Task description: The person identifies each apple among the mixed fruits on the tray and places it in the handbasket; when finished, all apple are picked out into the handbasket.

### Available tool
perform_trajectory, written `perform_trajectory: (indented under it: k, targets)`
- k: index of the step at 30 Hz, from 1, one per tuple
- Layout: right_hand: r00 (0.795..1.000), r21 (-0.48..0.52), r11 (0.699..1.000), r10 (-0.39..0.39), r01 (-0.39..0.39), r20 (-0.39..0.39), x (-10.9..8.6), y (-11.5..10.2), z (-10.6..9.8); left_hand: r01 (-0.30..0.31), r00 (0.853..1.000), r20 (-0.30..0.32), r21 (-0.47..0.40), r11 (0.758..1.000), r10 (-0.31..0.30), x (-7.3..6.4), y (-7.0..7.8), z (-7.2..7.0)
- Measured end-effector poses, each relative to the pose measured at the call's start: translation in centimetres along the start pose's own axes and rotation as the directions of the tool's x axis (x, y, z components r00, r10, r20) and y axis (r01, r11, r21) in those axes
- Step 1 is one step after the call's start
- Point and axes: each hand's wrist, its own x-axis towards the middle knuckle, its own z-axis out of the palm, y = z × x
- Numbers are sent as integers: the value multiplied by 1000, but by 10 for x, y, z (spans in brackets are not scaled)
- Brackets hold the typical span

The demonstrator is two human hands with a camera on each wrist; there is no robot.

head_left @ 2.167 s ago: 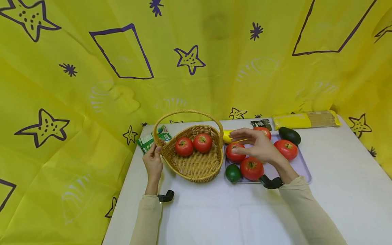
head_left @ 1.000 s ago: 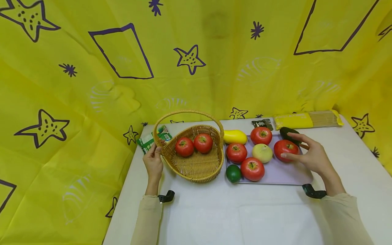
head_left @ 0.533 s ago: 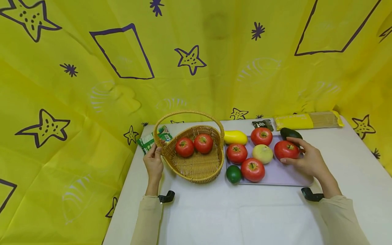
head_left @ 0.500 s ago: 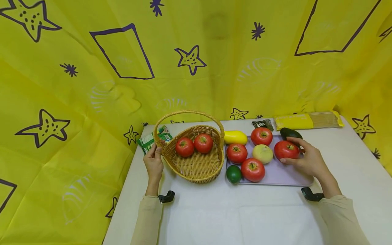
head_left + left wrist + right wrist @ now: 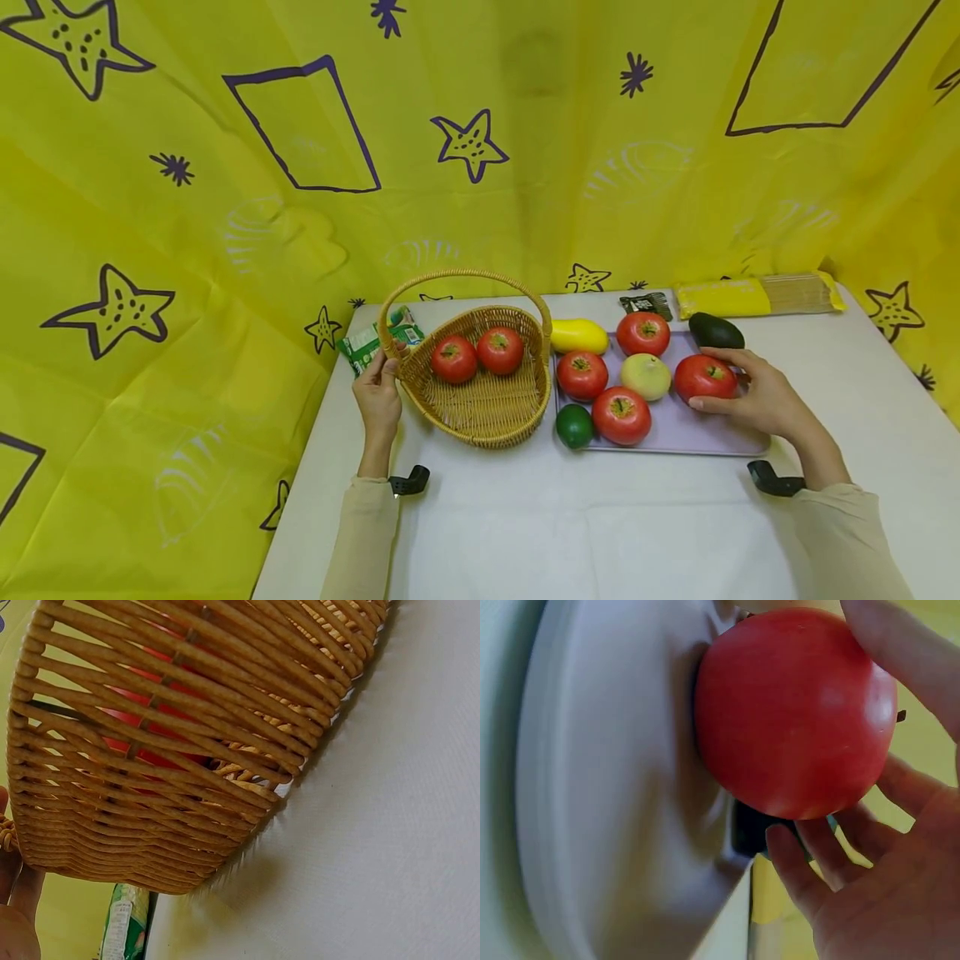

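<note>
My left hand [image 5: 378, 400] grips the wicker basket [image 5: 487, 408] at the left foot of its arched handle. Two red apples [image 5: 453, 360] lie inside it. In the left wrist view the basket's woven side [image 5: 150, 787] fills much of the picture, red showing through the gaps. On the right, my right hand [image 5: 765, 400] holds a red apple [image 5: 706, 377] at the right side of the lilac tray [image 5: 675, 429], thumb on the near side, fingers on the far side. The right wrist view shows this apple [image 5: 795, 712] close over the tray, between thumb and fingers.
The tray also bears several more apples [image 5: 622, 415], a pale round fruit [image 5: 645, 377], a green lime-like fruit [image 5: 575, 427] and a dark avocado [image 5: 716, 331]. A yellow oblong fruit [image 5: 581, 336], a noodle pack [image 5: 761, 295], a small dark packet [image 5: 647, 305] and a green packet [image 5: 363, 346] lie around.
My right hand has moved from over the tray's left part to the apple at its right side and taken hold; that apple has shifted slightly towards me. The left hand and basket stay put.
</note>
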Motion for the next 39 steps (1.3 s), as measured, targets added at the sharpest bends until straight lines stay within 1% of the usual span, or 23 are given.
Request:
perform_trajectory:
  k: [6,10,15,17,22,25,28,33,39]
  targets:
    - [998,64,998,-12,7,67,-1,6,-3,-9,1000,4,-14,1000,9,1,-1,-1]
    - [997,96,995,-9,2,75,0,10,-3,-11,1000,4,-11,1000,11,2,-2,0]
    - [997,153,986,54,-63,63,0,10,0,-10,1000,-3,-8,1000,10,3,-1,1]
    - [996,144,986,73,-79,47,-1,10,0,-11,1000,-2,-14,1000,11,3,-1,2]
    - [996,121,989,88,-87,2,-5,8,-3,-12,1000,7,-11,1000,12,2,-2,1]
    - [995,135,987,95,-91,-22,-6,7,-5,-8,1000,6,-3,1000,8,1,-3,0]
    - [995,153,985,90,-82,-45,-7,2,-6,-5,1000,9,3,1000,5,0,-2,-1]
    - [995,181,982,64,-50,-70,-6,-11,-6,-18,999,28,27,999,18,-1,-2,-2]
    - [995,256,966,-8,34,-103,-6,-30,-4,-16,1000,22,19,1000,16,-1,-1,-1]
